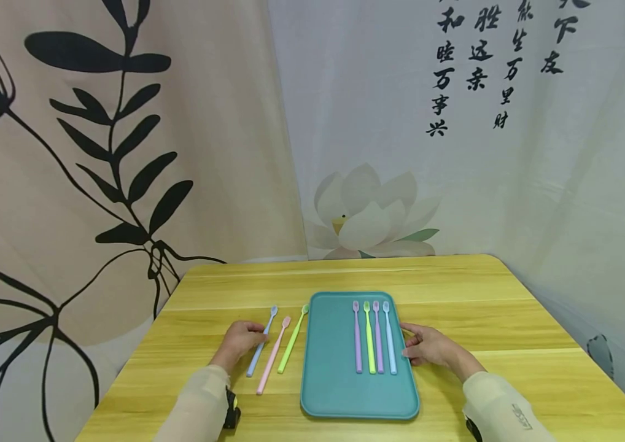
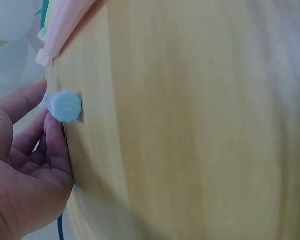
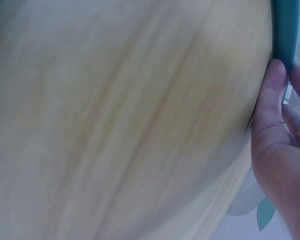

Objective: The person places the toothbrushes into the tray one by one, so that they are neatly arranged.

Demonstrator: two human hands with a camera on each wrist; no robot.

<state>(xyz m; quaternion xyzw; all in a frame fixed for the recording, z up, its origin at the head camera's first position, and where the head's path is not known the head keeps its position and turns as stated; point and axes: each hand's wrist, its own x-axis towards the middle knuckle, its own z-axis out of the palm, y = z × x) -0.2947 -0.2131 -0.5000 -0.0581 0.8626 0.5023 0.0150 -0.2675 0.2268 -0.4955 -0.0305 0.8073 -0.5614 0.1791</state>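
Note:
On the left of the table, my left hand (image 1: 242, 339) pinches a blue toothbrush (image 1: 258, 356) between thumb and fingertips; the handle's end (image 2: 67, 106) faces the left wrist view. Just right of it lie a pink toothbrush (image 1: 272, 358) and a green toothbrush (image 1: 293, 341), side by side and slanted. My right hand (image 1: 434, 348) grips the right rim of a teal tray (image 1: 329, 368), its fingers (image 3: 269, 100) at the tray's edge. Inside the tray a purple toothbrush (image 1: 357, 341), a yellow-green one, another purple one and a light blue toothbrush (image 1: 390, 344) lie in a row, heads away from me.
The wooden table (image 1: 224, 288) has rounded far corners. Behind it hangs a cloth backdrop (image 1: 235, 153) printed with dark leaves, a lotus and writing. A black strap device (image 1: 232, 408) sits on the left wrist.

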